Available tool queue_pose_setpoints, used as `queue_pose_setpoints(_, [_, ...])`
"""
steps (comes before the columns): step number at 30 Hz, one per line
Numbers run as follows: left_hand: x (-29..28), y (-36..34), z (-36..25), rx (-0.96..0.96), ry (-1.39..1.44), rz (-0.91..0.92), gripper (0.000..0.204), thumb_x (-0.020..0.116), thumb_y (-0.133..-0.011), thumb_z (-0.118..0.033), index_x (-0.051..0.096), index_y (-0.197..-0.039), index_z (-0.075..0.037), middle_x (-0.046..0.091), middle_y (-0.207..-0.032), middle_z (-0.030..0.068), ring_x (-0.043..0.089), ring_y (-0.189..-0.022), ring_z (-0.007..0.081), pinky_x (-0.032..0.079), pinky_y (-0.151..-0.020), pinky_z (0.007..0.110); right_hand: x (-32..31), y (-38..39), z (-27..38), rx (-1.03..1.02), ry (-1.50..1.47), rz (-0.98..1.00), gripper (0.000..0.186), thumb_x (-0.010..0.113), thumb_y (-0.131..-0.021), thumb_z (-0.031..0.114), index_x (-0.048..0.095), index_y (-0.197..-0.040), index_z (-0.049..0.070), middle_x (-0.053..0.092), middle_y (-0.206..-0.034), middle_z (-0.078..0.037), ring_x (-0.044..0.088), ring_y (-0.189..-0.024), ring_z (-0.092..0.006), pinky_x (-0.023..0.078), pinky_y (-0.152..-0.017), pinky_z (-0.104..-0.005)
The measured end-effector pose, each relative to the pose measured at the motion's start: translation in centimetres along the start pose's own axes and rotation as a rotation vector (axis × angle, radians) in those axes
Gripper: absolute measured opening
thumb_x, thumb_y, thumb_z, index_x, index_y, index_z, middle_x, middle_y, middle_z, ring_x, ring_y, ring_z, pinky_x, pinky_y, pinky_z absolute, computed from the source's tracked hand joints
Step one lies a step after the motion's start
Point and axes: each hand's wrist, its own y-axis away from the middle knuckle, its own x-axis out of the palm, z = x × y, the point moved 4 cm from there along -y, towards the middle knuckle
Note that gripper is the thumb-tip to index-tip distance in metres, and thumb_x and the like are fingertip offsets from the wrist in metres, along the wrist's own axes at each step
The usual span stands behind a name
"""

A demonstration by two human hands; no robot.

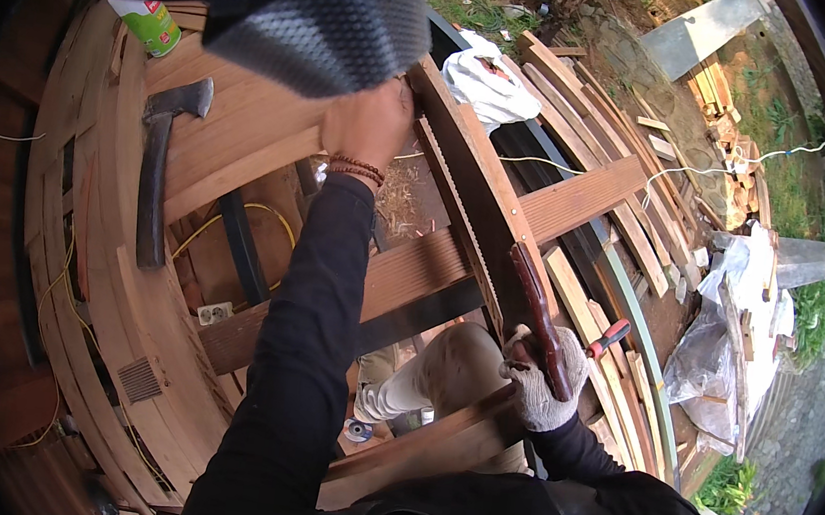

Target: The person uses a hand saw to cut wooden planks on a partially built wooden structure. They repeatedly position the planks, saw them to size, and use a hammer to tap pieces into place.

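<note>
A handsaw (481, 179) stretches from the upper middle toward my lower right, its toothed edge on the left and its broad blade reflecting brown. My right hand (548, 382), in a white knit glove, is wrapped round its dark red-brown handle. My bare left hand (371, 125), with a beaded bracelet at the wrist, reaches to the blade's far end. A blurred black textured strap (327, 22) hides its fingers, so its grip on the saw does not show. Beneath the saw a grooved wooden board (416, 276) runs crosswise.
A hatchet (154, 170) lies on planks at left, below a green-and-white can (158, 28). A red-and-black screwdriver (609, 337) is right of my glove. White cloth (491, 87), stacked timber (606, 142) and plastic sheeting (727, 331) lie right. A socket box (215, 313) sits near yellow cable.
</note>
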Motion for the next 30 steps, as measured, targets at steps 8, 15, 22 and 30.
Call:
queue_pose_setpoints(8, [1.0,-0.3,0.1,0.034,0.008,-0.070,0.042,0.051,-0.104,-0.039,0.074,-0.083,-0.011,0.073,-0.081,0.0206,0.071,-0.077,0.0451,0.056,-0.069,0.057,3.8,-8.5,1.2,-0.201,0.061,0.054,0.033,0.085,-0.089,0.010,0.066,-0.112,-0.001,0.073,-0.095,-0.005,0.068,-0.084,-0.0120,0.054,-0.073,-0.0278])
queue_pose_setpoints(15, [-0.6,0.5,-0.8,-0.022,-0.026,0.021,0.041,0.051,-0.104,-0.039,0.073,-0.085,-0.011,0.074,-0.084,0.0200,0.071,-0.080,0.0447,0.056,-0.071,0.058,-1.5,0.3,-1.1,-0.020,0.178,-0.008,0.035,0.083,-0.091,0.020,0.070,-0.114,-0.003,0.070,-0.090,-0.006,0.069,-0.083,-0.0134,0.055,-0.072,-0.0308])
queue_pose_setpoints(22, [0.4,0.0,-0.1,0.032,-0.006,-0.019,0.037,0.052,-0.103,-0.036,0.074,-0.087,-0.011,0.073,-0.083,0.0208,0.071,-0.079,0.0449,0.055,-0.069,0.057,4.7,-9.0,-0.3,-0.275,-0.008,0.053,0.037,0.083,-0.090,0.010,0.065,-0.119,-0.004,0.071,-0.103,-0.010,0.070,-0.087,-0.0146,0.056,-0.075,-0.0321])
queue_pose_setpoints(30, [-0.8,0.2,-0.6,0.028,-0.062,-0.094,0.033,0.058,-0.098,-0.032,0.075,-0.079,-0.012,0.074,-0.078,0.0185,0.073,-0.074,0.0399,0.057,-0.065,0.054,0.8,-3.6,0.1,-0.179,0.177,0.039,0.041,0.085,-0.088,0.012,0.066,-0.121,-0.003,0.071,-0.102,-0.007,0.071,-0.091,-0.0142,0.057,-0.080,-0.0296])
